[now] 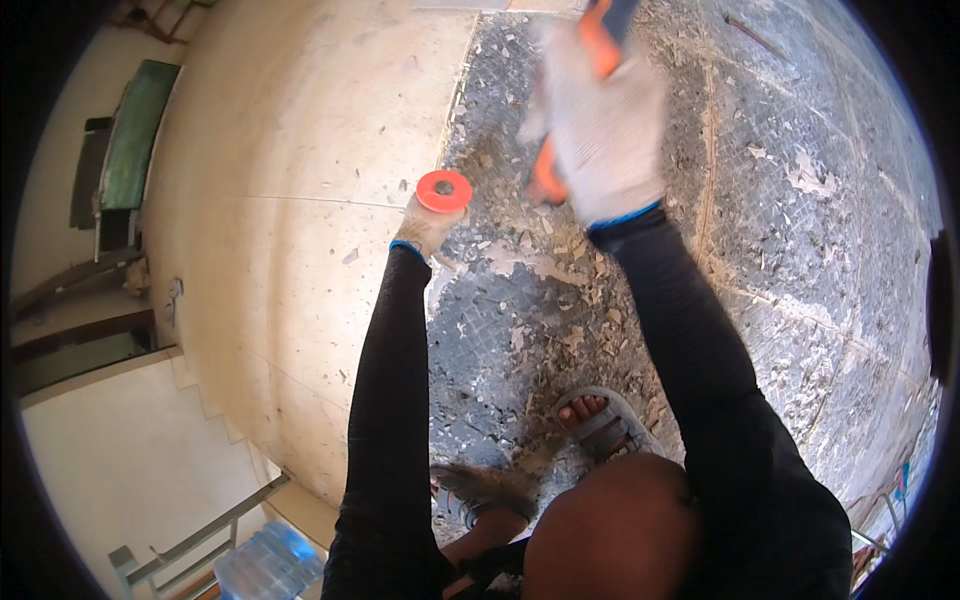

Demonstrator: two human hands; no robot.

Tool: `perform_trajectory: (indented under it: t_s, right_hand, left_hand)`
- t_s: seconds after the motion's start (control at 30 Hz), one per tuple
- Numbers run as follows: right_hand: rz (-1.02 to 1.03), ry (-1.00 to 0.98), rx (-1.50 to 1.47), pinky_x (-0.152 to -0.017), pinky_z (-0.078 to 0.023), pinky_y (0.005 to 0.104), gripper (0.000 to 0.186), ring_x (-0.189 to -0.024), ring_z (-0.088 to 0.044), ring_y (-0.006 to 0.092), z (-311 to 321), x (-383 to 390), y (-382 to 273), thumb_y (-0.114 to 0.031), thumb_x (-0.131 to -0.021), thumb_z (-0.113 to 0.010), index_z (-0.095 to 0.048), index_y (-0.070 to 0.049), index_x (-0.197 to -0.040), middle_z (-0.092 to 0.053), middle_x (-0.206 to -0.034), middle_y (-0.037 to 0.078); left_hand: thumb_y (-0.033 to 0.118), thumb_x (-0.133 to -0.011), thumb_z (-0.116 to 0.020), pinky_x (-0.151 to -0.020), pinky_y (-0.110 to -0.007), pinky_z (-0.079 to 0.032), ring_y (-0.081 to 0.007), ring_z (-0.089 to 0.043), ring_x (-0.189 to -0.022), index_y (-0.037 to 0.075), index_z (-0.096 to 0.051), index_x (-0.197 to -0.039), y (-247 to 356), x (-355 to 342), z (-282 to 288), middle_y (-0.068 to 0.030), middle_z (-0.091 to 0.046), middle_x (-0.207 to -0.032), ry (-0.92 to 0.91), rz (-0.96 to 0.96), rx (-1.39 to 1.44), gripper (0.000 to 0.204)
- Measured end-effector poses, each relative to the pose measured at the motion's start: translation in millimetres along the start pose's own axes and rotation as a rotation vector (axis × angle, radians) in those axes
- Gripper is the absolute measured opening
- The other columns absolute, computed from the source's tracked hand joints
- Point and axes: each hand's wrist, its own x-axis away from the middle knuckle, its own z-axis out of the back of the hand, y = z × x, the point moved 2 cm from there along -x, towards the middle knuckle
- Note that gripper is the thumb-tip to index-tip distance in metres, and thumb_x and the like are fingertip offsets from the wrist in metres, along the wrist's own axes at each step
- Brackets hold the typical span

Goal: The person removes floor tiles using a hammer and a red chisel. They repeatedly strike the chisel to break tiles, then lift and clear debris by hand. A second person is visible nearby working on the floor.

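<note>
My left hand (428,228), in a pale glove with a blue cuff, is closed around a chisel with a round red guard (456,190). The dark metal striking end shows in the guard's middle; my fist hides most of the shaft. It is held low where pale floor borders rough grey floor. Up and to the right, my right hand (610,130), gloved alike, grips what looks like a hammer with an orange and dark handle (600,45). Motion smears this hand and tool, and I cannot make out the hammer's head.
Broken chips and dust (590,340) litter the grey floor (480,350). Smooth pale floor (290,200) spreads to the left. My sandalled feet (605,420) stand on the rough part. A large clear blue water bottle (268,562) is at the lower left, beside a metal frame (190,540).
</note>
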Motion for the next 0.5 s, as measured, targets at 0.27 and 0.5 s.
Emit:
perform_trajectory:
  t_s: [0.27,0.5]
  right_hand:
    - [-0.455,-0.413,0.784,-0.069,-0.061,0.0371,0.05,-0.07,-0.069,0.0169,37,57,50,-0.039,-0.103,-0.075,-0.074,0.007,-0.12,-0.069,-0.078,0.008]
    - [0.142,0.057,0.181,-0.058,-0.055,0.0299,0.034,-0.064,-0.065,0.0102,43,17,-36,-0.036,-0.105,-0.079,-0.074,-0.003,-0.108,-0.068,-0.077,0.002]
  left_hand:
    - [0.016,-0.092,-0.086,-0.091,-0.037,-0.059,-0.0151,-0.073,-0.101,0.004,-0.076,-0.126,9,0,-11,-0.0035,-0.079,-0.11,-0.012,0.045,-0.095,0.038]
    - [0.025,-0.088,-0.092,-0.1,-0.041,-0.061,-0.0241,-0.078,-0.11,0.002,-0.075,-0.125,4,5,-6,-0.0126,-0.083,-0.115,0.037,0.02,-0.096,0.047]
